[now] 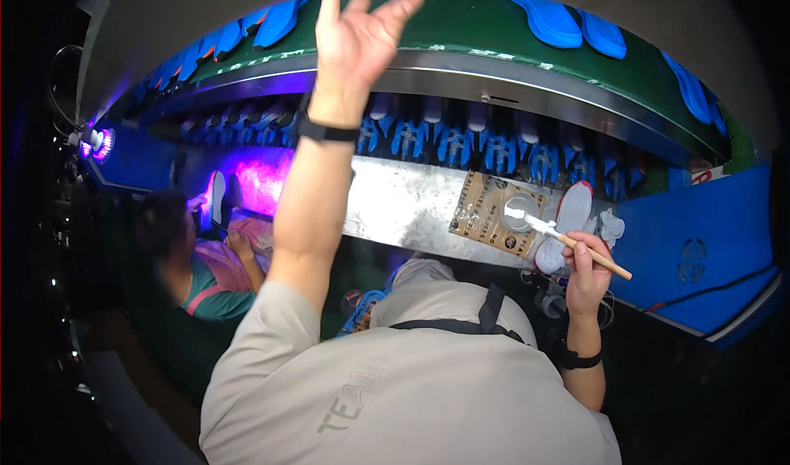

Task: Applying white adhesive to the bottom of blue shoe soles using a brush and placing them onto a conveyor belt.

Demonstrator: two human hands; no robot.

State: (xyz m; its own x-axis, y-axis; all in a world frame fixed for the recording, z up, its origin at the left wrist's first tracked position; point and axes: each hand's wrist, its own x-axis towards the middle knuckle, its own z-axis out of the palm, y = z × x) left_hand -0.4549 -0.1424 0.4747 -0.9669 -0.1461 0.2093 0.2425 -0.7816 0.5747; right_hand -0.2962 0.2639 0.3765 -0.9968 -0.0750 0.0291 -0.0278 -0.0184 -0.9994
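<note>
Wooden-handled brush (576,245) sits pinched in the right hand (586,274), its white tip at the small round pot (518,210) on the steel bench (403,206): loading glue, I judge. Left hand (360,41) is raised, fingers spread wide and empty, toward blue soles (276,22) on the green belt (469,25); taking one calls for closing on its edge.

dim scene overall; corners black (fisheye vignette). violet-pink lamp (103,144) at far left throws a magenta glow along the steel surface (403,206), with dull glare there. straight edges bow near the rim. raised left hand (358,41) slightly motion-blurred.
</note>
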